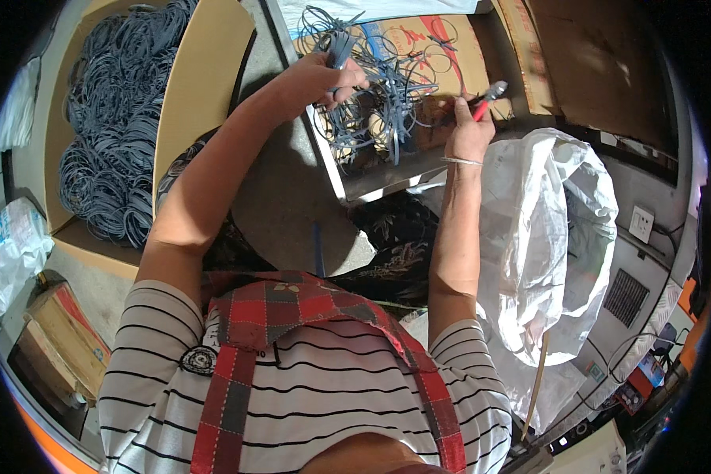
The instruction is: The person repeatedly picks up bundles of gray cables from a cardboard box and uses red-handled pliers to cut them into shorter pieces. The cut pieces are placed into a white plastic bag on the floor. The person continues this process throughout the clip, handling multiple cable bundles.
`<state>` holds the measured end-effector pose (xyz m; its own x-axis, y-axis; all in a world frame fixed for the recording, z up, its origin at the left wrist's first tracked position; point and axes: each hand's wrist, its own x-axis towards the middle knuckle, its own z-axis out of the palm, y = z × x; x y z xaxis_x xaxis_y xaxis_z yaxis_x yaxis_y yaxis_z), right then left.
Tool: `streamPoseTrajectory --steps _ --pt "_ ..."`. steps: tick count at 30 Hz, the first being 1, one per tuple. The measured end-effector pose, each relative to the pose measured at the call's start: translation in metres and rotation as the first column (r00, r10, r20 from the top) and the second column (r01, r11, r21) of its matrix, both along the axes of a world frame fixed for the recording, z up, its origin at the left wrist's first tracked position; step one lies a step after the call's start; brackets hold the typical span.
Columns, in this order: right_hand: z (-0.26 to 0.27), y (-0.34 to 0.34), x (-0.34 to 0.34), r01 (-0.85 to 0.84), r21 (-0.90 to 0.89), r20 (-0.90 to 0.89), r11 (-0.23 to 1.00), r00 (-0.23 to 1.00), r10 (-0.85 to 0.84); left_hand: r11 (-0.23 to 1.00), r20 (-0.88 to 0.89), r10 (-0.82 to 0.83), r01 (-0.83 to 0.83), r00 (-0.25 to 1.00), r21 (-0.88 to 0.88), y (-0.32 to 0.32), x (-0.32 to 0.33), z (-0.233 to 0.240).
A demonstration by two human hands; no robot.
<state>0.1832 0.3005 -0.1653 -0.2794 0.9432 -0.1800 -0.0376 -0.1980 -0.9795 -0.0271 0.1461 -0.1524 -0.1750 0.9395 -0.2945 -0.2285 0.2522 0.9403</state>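
My left hand (335, 80) is closed around a bundle of dark grey rubber or plastic strips (340, 47), over the left side of a metal-edged table. In my right hand (471, 127) is a pair of red-handled cutting pliers (490, 99), with the metal jaws pointing up and right. Its fingertips are close to one of the thin strips, but whether they pinch it I cannot tell. Between and below the hands lies a tangled heap of similar looped strips (394, 106), partly on a printed cardboard sheet (459, 44).
At the left a large open cardboard box (172, 118) holds a mass of coiled grey strips (118, 118). A white plastic sack (530, 237) stands open at the right. A wall socket (641, 223) is beyond it; a smaller carton (74, 338) lies at lower left.
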Motion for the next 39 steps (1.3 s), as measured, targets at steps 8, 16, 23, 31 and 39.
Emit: streamPoseTrajectory --steps 8,16,23,31,39 --pt "0.022 -0.044 -0.009 -0.284 0.510 0.025 0.812 0.948 0.317 0.996 0.226 0.089 -0.088 0.970 -0.017 0.001 0.005 -0.008" --pt "0.013 -0.083 -0.025 -0.762 0.647 0.677 0.028 0.591 0.438 0.988 0.657 0.144 -0.143 0.740 -0.056 0.005 -0.007 -0.015" --pt "0.030 -0.068 -0.013 -0.188 0.691 0.222 0.698 0.974 0.042 0.984 0.343 0.129 -0.163 0.930 0.071 -0.005 -0.016 0.001" --pt "0.008 -0.042 -0.008 -0.173 -0.183 -0.110 0.968 0.982 0.155 0.970 0.423 -0.113 0.008 0.899 0.242 -0.008 -0.023 0.001" --pt "0.008 -0.038 -0.015 -0.180 -0.196 -0.216 0.964 0.967 0.137 0.952 0.386 -0.206 0.093 0.899 0.292 -0.008 -0.019 -0.013"
